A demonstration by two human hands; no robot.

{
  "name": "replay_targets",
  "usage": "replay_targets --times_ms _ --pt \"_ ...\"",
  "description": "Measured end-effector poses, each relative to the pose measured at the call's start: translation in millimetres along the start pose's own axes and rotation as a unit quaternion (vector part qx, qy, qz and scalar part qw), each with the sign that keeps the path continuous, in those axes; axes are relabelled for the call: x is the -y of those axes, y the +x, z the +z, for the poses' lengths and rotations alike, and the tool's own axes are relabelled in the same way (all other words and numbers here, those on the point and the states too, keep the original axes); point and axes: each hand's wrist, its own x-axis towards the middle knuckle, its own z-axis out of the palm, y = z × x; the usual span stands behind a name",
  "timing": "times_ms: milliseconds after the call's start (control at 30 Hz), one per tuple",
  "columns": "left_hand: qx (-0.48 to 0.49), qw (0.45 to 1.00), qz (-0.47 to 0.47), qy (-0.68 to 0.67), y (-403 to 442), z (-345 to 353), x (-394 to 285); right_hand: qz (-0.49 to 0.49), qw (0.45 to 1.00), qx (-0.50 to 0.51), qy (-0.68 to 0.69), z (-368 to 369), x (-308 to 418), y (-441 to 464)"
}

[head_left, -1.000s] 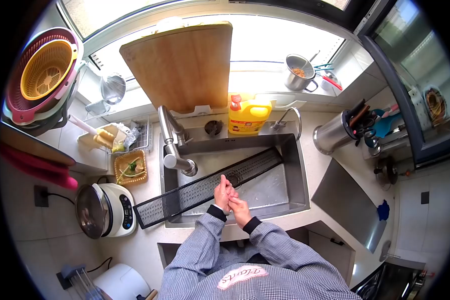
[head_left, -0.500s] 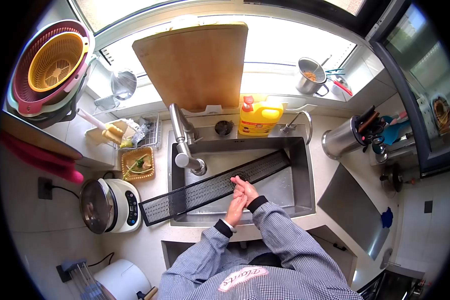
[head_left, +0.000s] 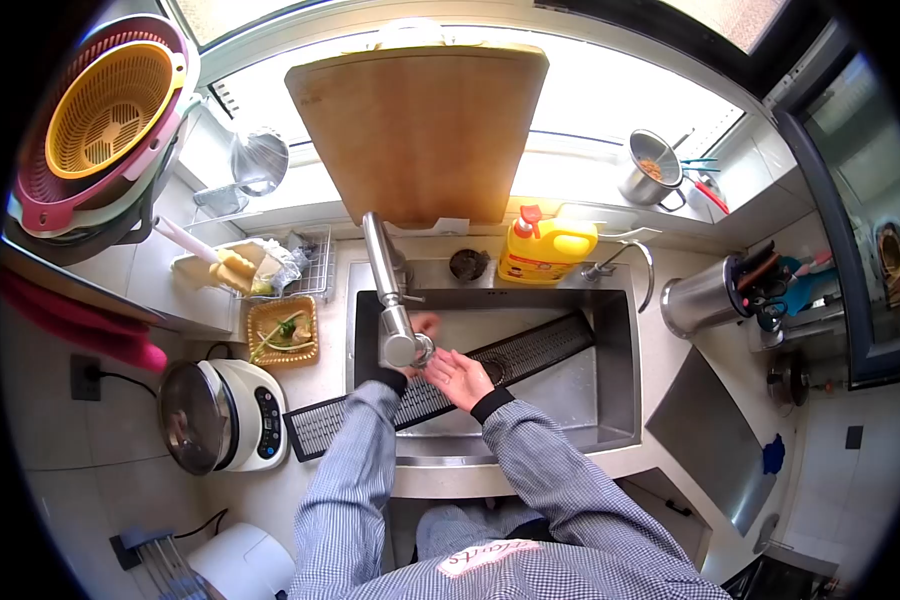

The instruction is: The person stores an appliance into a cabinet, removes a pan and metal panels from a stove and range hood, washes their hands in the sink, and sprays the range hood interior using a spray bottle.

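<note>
My right hand (head_left: 459, 378) is palm up with its fingers spread, holding nothing, just right of the faucet's spout and above the black drain rack. My left hand (head_left: 422, 326) is at the faucet (head_left: 388, 290), mostly hidden behind the spout head and blurred, so its fingers cannot be made out. The long black perforated rack (head_left: 545, 345) lies diagonally across the steel sink (head_left: 620, 400), its left end resting over the counter. A yellow jug with a red pump (head_left: 545, 250) stands behind the sink.
A large cutting board (head_left: 420, 130) leans at the window. Left are stacked colanders (head_left: 110, 110), a tan basket with greens (head_left: 282, 332) and a white cooker (head_left: 250, 415). A knife holder (head_left: 700, 298) and metal sheet (head_left: 710, 440) are right.
My hands, which were pressed together over the rack, have come apart. The left has moved up and left to the faucet, and the right has turned palm up. The view has shifted slightly.
</note>
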Motion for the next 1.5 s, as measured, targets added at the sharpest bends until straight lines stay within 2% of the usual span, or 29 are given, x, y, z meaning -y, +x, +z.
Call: replay_targets --times_ms 33,67,167,200,267,300,367,400,467,533,567,600,667,700,767,800,833,900,933,1000,1033,1100,1133,1167,1300,1367,1433,1467,1500 --pt "-0.041 0.997 0.063 0.014 -15 11 8 0.001 1.000 -0.001 0.012 -1 -2 8" --pt "-0.061 0.993 -0.062 -0.082 -31 17 -19 -0.006 0.999 0.050 -0.009 -11 -4 20" --pt "-0.145 0.968 -0.068 -0.195 -44 35 -4 -0.035 0.988 -0.072 -0.131 -21 -10 52" --pt "-0.150 0.967 -0.070 -0.195 -44 43 -3 -0.045 0.997 -0.031 -0.061 -37 -13 74" --pt "-0.174 0.828 -0.163 -0.508 -43 59 6 -0.031 0.998 -0.008 -0.061 -30 -14 77" --pt "-0.178 0.828 -0.162 -0.507 -45 62 15 -0.021 0.998 0.017 -0.057 -24 -13 78" --pt "-0.169 0.500 -0.194 -0.827 -50 66 31 -0.010 0.997 0.042 -0.056 -23 -13 84" --pt "-0.120 0.490 -0.173 -0.846 -53 69 38 0.015 0.998 0.044 -0.029 -34 -16 88" --pt "-0.179 0.534 -0.256 -0.786 -43 51 -17 0.051 0.995 0.090 0.013 -34 -18 81" --pt "-0.191 0.795 -0.151 -0.555 -46 86 58 0.047 0.991 0.113 -0.046 -36 -14 80" --pt "-0.225 0.874 -0.110 -0.417 -47 104 94 0.041 0.985 0.138 -0.099 -36 -13 81" --pt "-0.126 0.941 -0.166 -0.268 -46 95 104 0.034 0.974 0.162 -0.152 -40 -11 83" --pt "-0.024 0.969 -0.220 -0.110 -53 93 112 0.023 0.945 0.208 -0.253 -50 -13 85" --pt "-0.042 0.989 -0.139 -0.026 -55 88 99 -0.010 0.940 0.190 -0.282 -73 -13 102" --pt "-0.073 0.986 0.021 0.148 -66 65 49 -0.073 0.925 0.147 -0.343 -119 -13 138" --pt "0.083 0.966 -0.167 -0.178 -58 37 1 -0.005 0.909 0.216 -0.358 -85 1 123" --pt "0.081 0.966 -0.170 -0.177 -53 34 -3 0.063 0.884 0.282 -0.368 -46 15 103" --pt "-0.148 0.988 0.049 0.023 -45 31 -8 0.129 0.850 0.346 -0.376 -36 10 97" --pt "-0.054 0.995 -0.069 0.043 -44 20 -7 -0.019 0.783 0.209 -0.585 -47 -8 96" --pt "0.033 0.995 -0.069 0.062 -34 7 7 -0.367 0.327 0.163 -0.856 -64 -1 90" --pt "0.123 0.986 -0.069 0.083 -29 2 13 -0.366 0.325 0.161 -0.857 -47 1 77" --pt "0.154 0.981 -0.112 -0.025 -30 0 10 -0.228 0.390 0.152 -0.879 10 2 39" --pt "0.094 0.930 -0.228 -0.271 -33 5 8 -0.172 0.371 0.133 -0.903 15 5 36" --pt "0.027 0.804 -0.327 -0.496 -35 9 8 -0.172 0.370 0.131 -0.904 12 6 37" --pt "-0.095 0.725 -0.310 -0.608 -37 23 -17 -0.255 0.336 0.124 -0.898 7 3 39" --pt "-0.116 0.736 -0.277 -0.606 -48 52 -7 -0.305 0.340 0.087 -0.885 -10 5 45" --pt "-0.231 0.812 -0.262 -0.467 -50 67 -8 -0.386 0.281 0.072 -0.876 -52 2 66" --pt "-0.217 0.833 -0.274 -0.428 -46 59 -12 -0.412 0.262 0.065 -0.870 -59 -1 70" --pt "-0.202 0.853 -0.285 -0.388 -42 51 -17 -0.342 0.489 -0.014 -0.802 -50 -10 69"
